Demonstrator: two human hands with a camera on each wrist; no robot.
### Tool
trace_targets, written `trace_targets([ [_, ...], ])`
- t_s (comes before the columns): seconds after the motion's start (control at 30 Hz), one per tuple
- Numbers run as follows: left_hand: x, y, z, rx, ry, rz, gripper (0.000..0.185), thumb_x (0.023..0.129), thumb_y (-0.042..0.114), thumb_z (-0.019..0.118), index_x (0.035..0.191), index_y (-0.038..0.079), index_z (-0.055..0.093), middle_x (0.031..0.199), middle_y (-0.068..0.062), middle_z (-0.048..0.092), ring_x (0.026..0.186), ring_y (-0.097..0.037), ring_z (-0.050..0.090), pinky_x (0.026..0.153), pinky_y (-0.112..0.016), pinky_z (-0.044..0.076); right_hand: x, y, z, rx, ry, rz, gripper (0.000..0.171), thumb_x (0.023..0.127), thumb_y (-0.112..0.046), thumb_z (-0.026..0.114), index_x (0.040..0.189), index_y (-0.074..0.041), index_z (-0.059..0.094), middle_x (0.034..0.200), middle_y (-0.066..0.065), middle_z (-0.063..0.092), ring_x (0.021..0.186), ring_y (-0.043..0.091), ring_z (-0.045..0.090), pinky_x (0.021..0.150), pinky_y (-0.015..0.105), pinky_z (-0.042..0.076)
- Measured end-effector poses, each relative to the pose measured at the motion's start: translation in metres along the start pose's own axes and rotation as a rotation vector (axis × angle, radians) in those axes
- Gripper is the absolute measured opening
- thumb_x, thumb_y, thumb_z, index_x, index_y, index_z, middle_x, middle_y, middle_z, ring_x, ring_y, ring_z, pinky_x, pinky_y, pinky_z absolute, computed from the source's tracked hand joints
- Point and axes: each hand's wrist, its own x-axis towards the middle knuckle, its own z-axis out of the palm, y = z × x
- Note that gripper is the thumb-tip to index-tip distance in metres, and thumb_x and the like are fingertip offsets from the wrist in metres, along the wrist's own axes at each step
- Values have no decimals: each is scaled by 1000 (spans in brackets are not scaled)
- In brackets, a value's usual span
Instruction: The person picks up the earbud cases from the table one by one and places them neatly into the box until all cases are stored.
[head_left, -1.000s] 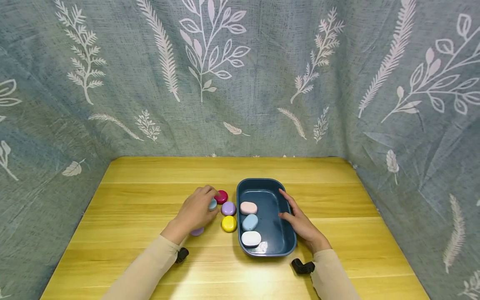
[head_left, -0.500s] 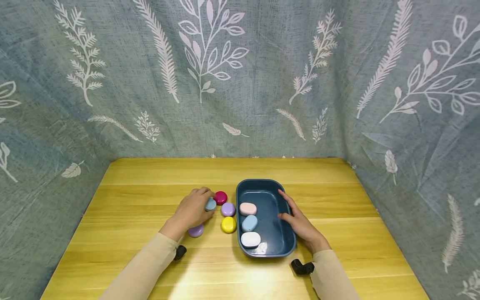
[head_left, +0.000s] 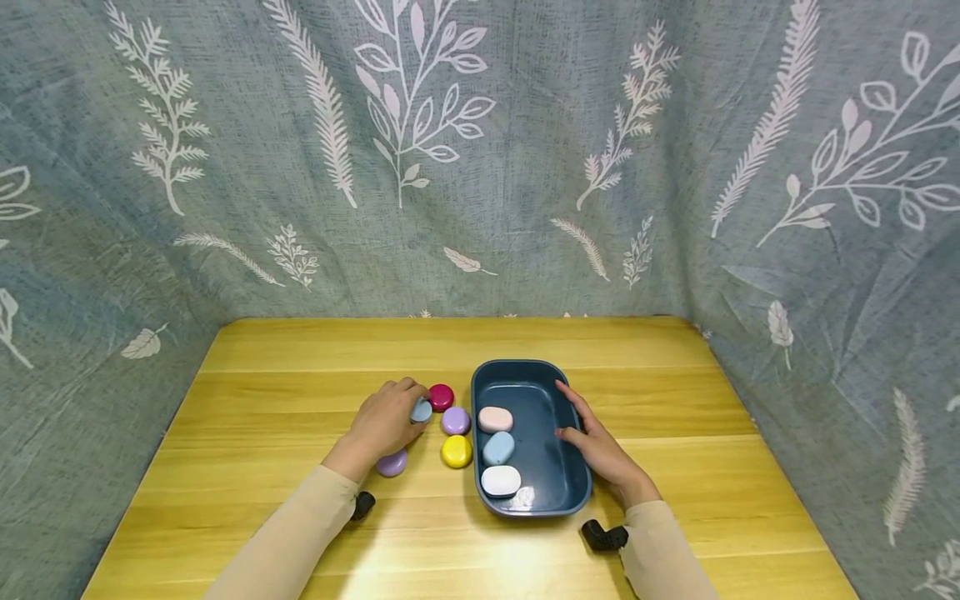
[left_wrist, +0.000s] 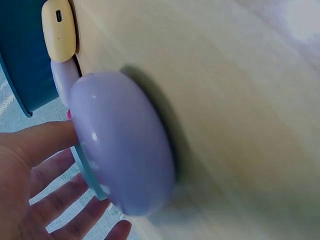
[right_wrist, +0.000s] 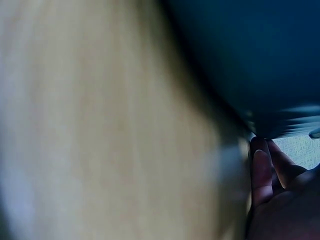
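Gripping the tray (head_left: 540,429) by its rim with right hand (head_left: 609,460), well apart from the white case (head_left: 501,480). Loosely clasping a pale-blue disc (head_left: 422,411) in left hand (head_left: 381,422).

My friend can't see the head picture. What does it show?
A person's left hand holds a light blue piece at a wooden table; the right hand rests on the right rim of a dark blue tray. A pink piece, another blue piece and a white piece sit inside; a red piece, a yellow piece and two purple pieces lie left of it.
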Motion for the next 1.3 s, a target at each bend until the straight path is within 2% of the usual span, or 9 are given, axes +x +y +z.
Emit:
trace_targets([
  [0.4, 0, 0, -1, 7, 0, -35, 43, 86, 25, 85, 125, 15, 70, 111, -3, 66, 97, -25, 64, 81, -43, 57, 0, 2, 1, 2, 4, -12, 76, 101, -15, 58, 160, -51, 25, 176, 1, 0, 161, 37, 3, 125, 64, 16],
  [0.63, 0, -1, -3, -27, -6, -46, 42, 86, 24, 86, 123, 10, 72, 106, -5, 63, 92, -25, 66, 82, -42, 58, 0, 3, 1, 7, 5, -5, 76, 101, -16, 58, 160, -51, 25, 176, 0, 0, 161, 37, 3, 125, 65, 16],
  [1.03, -2, 0, -8, -47, 31, -28, 38, 87, 26, 85, 118, 7, 74, 109, -5, 67, 96, -25, 67, 86, -43, 58, -1, 0, 0, 3, 4, 9, 75, 101, -19, 60, 158, -54, 26, 176, -2, 0, 162, 36, 2, 125, 65, 16],
  [1.3, -3, 3, -12, -36, 39, -11, 37, 88, 29, 83, 119, 10, 74, 108, -3, 69, 94, -24, 66, 81, -41, 57, -1, -1, 0, -12, 4, -15, 76, 100, -17, 60, 160, -50, 25, 176, 0, 1, 161, 36, 4, 123, 62, 21],
])
